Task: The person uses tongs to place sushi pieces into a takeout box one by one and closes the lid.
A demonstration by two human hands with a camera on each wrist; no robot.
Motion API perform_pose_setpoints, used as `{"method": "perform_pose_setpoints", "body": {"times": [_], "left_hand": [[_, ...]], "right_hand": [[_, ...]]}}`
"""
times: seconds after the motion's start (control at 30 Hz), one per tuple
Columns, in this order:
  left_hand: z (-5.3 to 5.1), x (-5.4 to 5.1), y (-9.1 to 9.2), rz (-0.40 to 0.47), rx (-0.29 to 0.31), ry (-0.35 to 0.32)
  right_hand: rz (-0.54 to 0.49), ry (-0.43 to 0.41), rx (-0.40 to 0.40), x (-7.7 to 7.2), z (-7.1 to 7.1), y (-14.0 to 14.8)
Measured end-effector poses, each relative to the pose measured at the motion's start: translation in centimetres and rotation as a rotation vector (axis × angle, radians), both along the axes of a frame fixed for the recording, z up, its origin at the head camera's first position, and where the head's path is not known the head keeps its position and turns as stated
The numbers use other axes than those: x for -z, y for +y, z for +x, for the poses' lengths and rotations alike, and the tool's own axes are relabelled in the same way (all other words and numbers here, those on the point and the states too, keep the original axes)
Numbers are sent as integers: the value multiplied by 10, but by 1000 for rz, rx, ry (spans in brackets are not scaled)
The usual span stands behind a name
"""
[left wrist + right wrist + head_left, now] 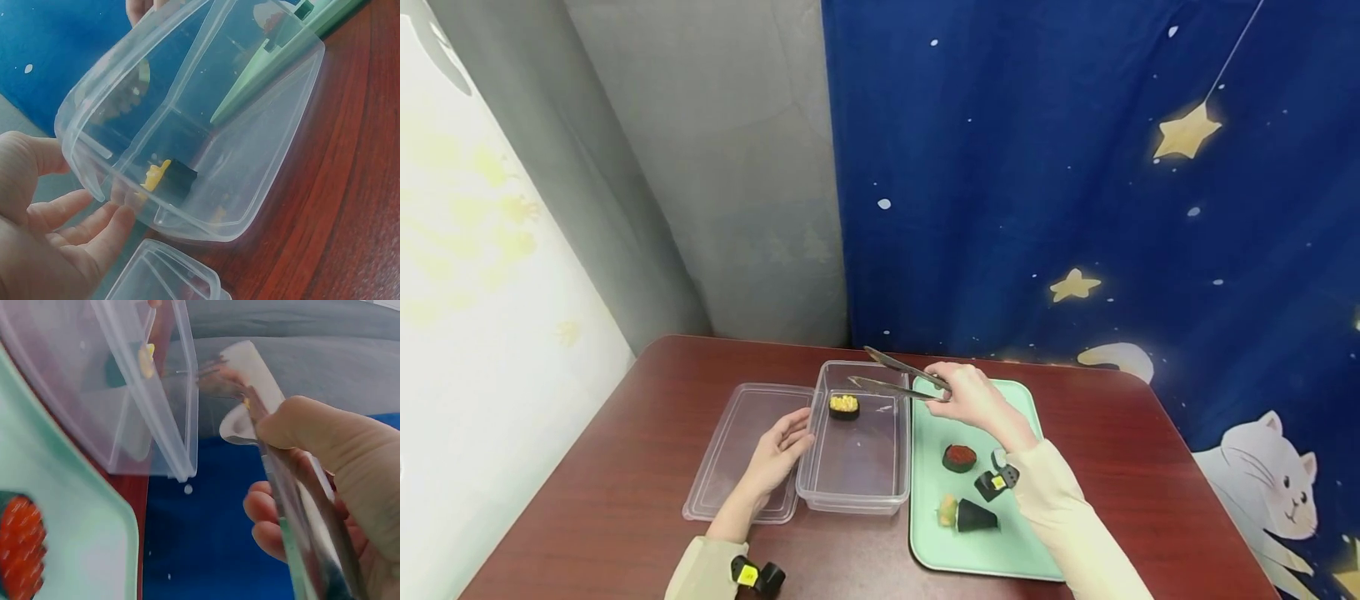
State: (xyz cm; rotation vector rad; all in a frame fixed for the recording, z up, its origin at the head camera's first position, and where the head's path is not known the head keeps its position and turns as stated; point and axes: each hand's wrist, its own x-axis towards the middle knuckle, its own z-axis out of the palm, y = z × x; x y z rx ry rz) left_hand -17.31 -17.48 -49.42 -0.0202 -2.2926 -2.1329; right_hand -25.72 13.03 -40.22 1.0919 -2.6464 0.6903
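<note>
left hand (778, 454), low in the head view, holds nothing, its fingers loosely extended against a clear rectangular plastic box (853, 502); lower right, a mint-green tray (970, 554) bears a black cone-shaped roll (976, 516) and a red-topped, black-wrapped sushi (959, 457); beyond, the right hand (967, 393) curls round silver metal tongs (887, 387), their tips spread apart; inside the box, upper left, sits a yellow-topped, black-wrapped sushi (844, 407); a blue starry curtain (970, 208) hangs behind.

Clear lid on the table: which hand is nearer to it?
Left. The left hand is over the clear lid; the right hand, holding tongs, is across the container over the green tray.
</note>
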Motion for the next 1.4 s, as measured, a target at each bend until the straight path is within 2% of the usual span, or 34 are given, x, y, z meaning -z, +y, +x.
{"method": "perform_pose_setpoints", "body": {"times": [0.23,0.5,0.67,0.8,1.07,1.4], "left_hand": [[-1,3,0,-2,-11,6],[0,1,-1,-8,-7,13],[0,1,0,-3,-8,9],[-1,1,-1,1,-14,3],[-1,0,-1,-8,-9,-5],[-1,1,0,-10,-10,-16]], "right_hand": [[-45,90,162,7,20,27],[-105,47,379,15,43,54],[-122,69,501,29,55,69],[-132,57,558,41,63,78],[-112,-26,654,63,75,91],[-38,-58,724,82,76,95]]}}
